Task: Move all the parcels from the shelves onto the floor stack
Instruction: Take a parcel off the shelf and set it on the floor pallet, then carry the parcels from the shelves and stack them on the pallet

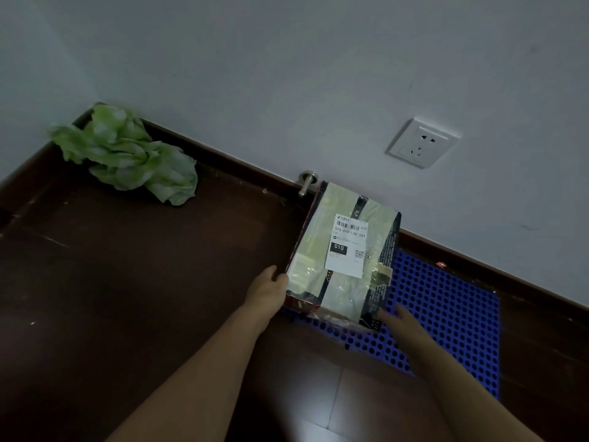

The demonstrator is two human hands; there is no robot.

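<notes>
Between left grip [268, 291] and right grip [402, 323] sits parcel [345, 218].

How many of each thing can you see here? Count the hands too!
parcel: 1
blue mat with holes: 1
green crumpled bundle: 1
wall socket: 1
metal door stopper: 1
hands, the left hand and the right hand: 2
Total: 7

Corner of a home room.
Dark wood floor [127, 298], white wall [318, 74], wall socket [422, 142] at two o'clock, door stopper [306, 183].
</notes>
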